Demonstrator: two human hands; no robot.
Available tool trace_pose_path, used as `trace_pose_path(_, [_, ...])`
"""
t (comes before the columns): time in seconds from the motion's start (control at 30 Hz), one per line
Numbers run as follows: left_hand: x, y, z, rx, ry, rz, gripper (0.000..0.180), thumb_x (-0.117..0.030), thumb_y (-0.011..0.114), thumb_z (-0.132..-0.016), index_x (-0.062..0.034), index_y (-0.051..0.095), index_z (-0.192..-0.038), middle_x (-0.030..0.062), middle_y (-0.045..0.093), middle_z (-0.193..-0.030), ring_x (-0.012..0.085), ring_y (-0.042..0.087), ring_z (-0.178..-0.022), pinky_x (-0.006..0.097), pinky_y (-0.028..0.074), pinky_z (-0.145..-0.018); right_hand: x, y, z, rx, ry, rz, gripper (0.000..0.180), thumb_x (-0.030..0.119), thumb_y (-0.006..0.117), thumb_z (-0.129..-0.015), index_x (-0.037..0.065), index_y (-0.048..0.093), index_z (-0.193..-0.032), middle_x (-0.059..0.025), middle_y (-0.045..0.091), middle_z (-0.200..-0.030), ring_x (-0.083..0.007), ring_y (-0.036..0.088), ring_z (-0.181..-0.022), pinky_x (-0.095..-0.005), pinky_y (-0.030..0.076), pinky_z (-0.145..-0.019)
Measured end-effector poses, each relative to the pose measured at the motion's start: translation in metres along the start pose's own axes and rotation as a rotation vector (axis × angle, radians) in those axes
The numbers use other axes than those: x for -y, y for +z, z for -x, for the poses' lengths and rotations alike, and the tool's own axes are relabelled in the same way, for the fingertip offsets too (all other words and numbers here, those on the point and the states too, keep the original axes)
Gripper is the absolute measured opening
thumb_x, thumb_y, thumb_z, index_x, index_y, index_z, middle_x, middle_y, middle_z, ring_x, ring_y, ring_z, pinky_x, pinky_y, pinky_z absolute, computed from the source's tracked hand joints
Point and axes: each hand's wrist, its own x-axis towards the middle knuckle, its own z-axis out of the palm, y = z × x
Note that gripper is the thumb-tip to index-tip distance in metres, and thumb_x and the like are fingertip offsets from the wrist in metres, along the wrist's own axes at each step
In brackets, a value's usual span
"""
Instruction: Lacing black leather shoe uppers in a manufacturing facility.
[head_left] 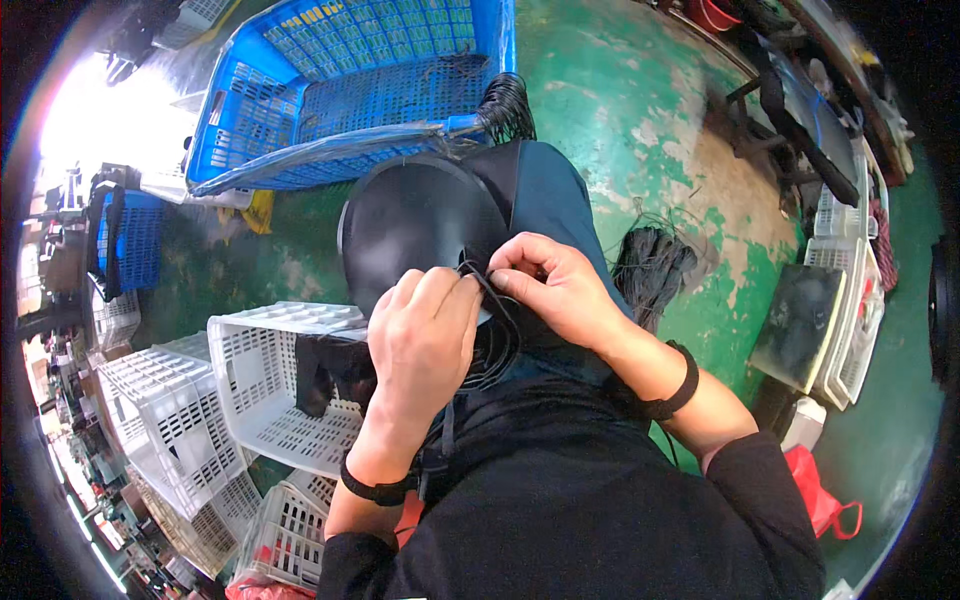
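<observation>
A smooth, round black piece (pixel 415 225), like a shallow dome or disc, rests on my lap. At its near right edge my left hand (pixel 422 325) is closed, its fingertips pinching a thin black cord (pixel 480 272). My right hand (pixel 555 290) meets it from the other side, thumb and forefinger pressed together on the same cord. Part of the cord is looped between the fingertips; whether it is knotted cannot be made out. Below the hands, black coils (pixel 492 355) lie on my lap, partly covered by my left hand.
A large blue crate (pixel 320 165) stands ahead, with a bundle of black cords (pixel 507 108) over its corner. Another dark cord bundle (pixel 650 265) lies on the green floor at right. White crates (pixel 270 335) stand at left, and a dark flat board (pixel 797 325) leans at right.
</observation>
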Motion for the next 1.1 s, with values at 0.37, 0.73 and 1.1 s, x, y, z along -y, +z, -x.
trace_pose_path(0.37, [0.008,-0.010,0.022,-0.047,0.032,-0.224,0.039,-0.028,0.081,-0.081,-0.0128,0.072,-0.116,0.0094,0.061,-0.123,0.0347,0.057,-0.122,0.054,0.042,-0.104,-0.004,-0.023,-0.004,-0.126,-0.040,-0.476,0.013,0.021,0.069,-0.099,0.008,0.068,-0.100,-0.0006,0.069,-0.091,-0.0047,0.047,-0.060,-0.0230,0.036,-0.050])
trace_pose_path(0.73, [0.024,-0.018,0.059,-0.148,-0.307,0.194,0.020,-0.008,0.080,-0.084,-0.0038,0.061,-0.088,0.0132,0.063,-0.081,0.0310,0.061,-0.074,0.037,0.048,-0.070,0.056,-0.052,0.015,-0.156,-0.327,-0.281,0.006,0.011,0.071,-0.098,0.007,0.067,-0.101,0.0007,0.066,-0.090,-0.0094,0.056,-0.064,-0.0232,0.043,-0.054])
trace_pose_path(1.1, [0.031,-0.019,0.071,-0.215,-0.889,1.123,0.008,-0.005,0.058,-0.105,0.0012,0.063,-0.103,-0.0072,0.048,-0.085,0.0021,0.039,-0.076,0.020,0.029,-0.067,0.056,0.050,-0.020,0.311,-0.314,0.453,0.036,0.012,0.071,-0.095,0.009,0.057,-0.128,-0.0107,0.072,-0.086,-0.0336,0.071,-0.078,-0.0447,0.053,-0.068])
